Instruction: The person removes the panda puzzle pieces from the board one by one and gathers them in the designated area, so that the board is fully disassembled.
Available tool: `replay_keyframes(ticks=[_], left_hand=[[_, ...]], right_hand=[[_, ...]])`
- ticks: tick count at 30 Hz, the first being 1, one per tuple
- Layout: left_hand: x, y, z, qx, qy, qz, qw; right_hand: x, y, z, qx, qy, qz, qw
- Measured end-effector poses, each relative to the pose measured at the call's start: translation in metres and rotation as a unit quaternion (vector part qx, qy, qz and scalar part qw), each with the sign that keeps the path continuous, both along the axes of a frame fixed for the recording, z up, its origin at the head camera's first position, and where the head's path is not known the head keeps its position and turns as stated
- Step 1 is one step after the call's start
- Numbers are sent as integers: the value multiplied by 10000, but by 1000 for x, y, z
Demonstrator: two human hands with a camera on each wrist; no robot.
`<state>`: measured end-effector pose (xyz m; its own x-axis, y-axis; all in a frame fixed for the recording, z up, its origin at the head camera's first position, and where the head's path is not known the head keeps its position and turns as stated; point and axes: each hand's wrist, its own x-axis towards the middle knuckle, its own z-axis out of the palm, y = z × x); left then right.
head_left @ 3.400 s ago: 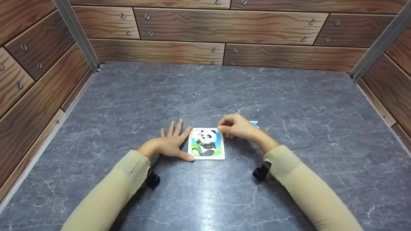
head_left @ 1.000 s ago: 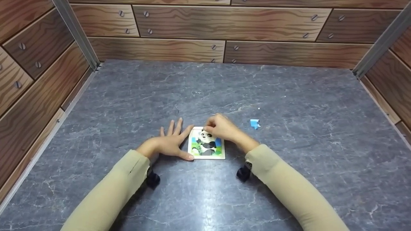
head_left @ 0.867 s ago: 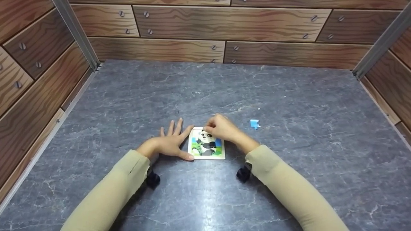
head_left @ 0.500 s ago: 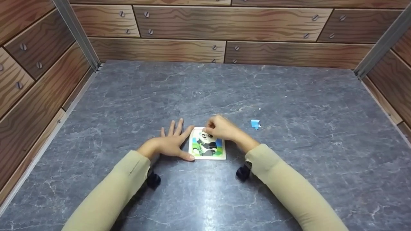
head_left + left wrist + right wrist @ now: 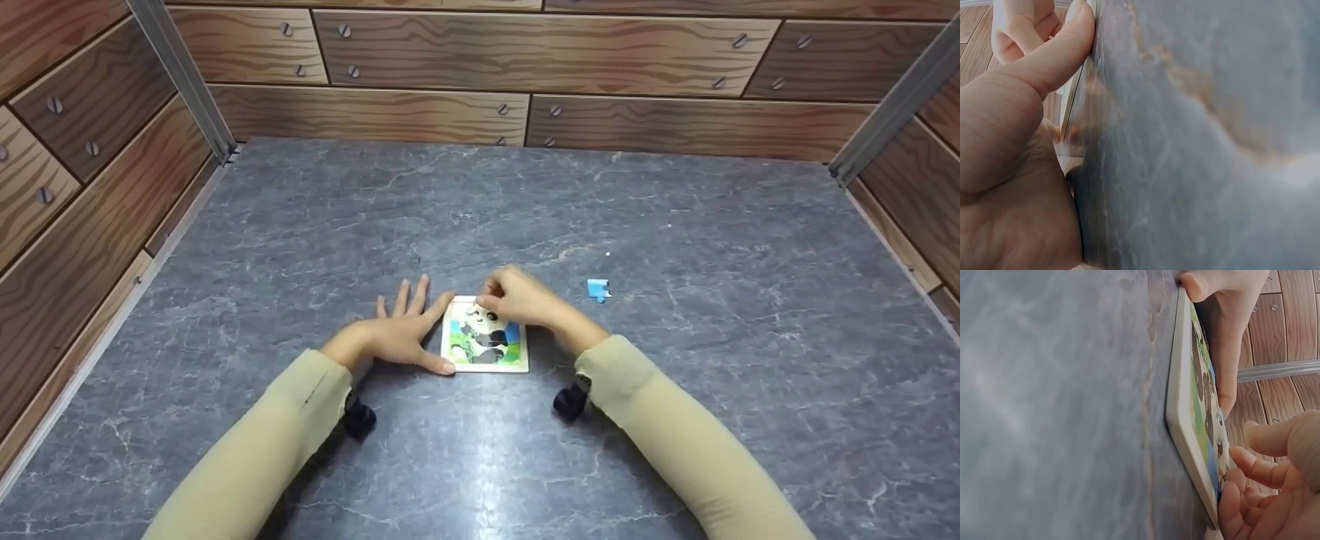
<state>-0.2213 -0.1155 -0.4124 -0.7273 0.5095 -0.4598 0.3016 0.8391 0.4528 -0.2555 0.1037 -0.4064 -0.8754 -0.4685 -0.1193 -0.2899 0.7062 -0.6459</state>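
A square panda jigsaw puzzle [image 5: 487, 352] in a pale frame lies flat on the table. My left hand [image 5: 397, 337] is spread along its left side, fingers straight, thumb at the near left corner and index finger at the far one. Over the puzzle's far edge my right hand [image 5: 517, 300] bends its fingers, pinching at a puzzle piece with the panda's face [image 5: 1221, 436]. In the right wrist view the index fingertip is right at this face. The hand hides the far right corner of the picture. Its fingers also show in the left wrist view, behind the left thumb [image 5: 1067, 50].
A loose light blue puzzle piece [image 5: 598, 289] lies on the grey marbled table [image 5: 360, 202], to the right of the puzzle. Wood-patterned walls [image 5: 420, 52] stand around the table at the back and sides. Each sleeve carries a black wrist camera [image 5: 571, 402].
My right hand has moved left from the puzzle's far right corner to above the panda's head, revealing the loose blue piece. Lately the face's left eye has shifted slightly. My left hand stays put.
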Motion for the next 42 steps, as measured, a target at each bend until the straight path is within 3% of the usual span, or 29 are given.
replay_keyframes(ticks=[12, 21, 27, 42], left_hand=[[0, 5, 1, -103, 58, 30, 9999], [-1, 28, -1, -238, 376, 695, 9966], [-5, 37, -1, -415, 247, 940, 9944], [-6, 41, -1, -701, 29, 1017, 9923]], right_hand=[[0, 5, -2, -509, -186, 67, 9985], [1, 6, -3, -734, -117, 212, 9970], [1, 8, -3, -834, -191, 163, 9962], [1, 12, -8, -1236, -319, -51, 9918]])
